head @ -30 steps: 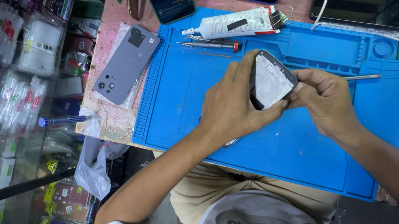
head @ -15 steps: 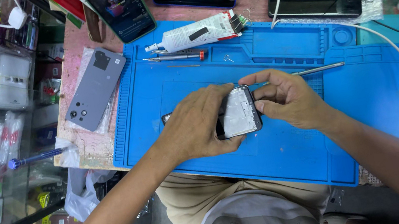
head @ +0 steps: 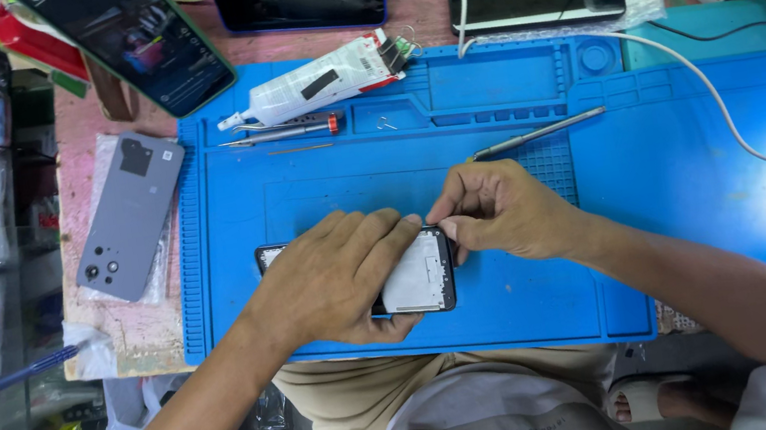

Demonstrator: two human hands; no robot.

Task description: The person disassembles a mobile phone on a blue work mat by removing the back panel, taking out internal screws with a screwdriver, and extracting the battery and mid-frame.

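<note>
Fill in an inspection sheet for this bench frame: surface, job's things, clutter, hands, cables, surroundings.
Surface: blue repair mat on a worn pinkish table.
Job's things: opened phone lying flat on the mat, inner side up; a thin metal tool lies apart, behind the hands.
Clutter: glue tube, tweezers, grey phone back cover, three other phones along the far edge.
Hands: left hand lies over the phone, pressing it down; right hand has its fingers at the phone's top edge.
Cables: white cable runs across the mat from the far edge.
Surroundings: shelves of bagged parts at left; blue-handled screwdriver beside the table edge.
</note>
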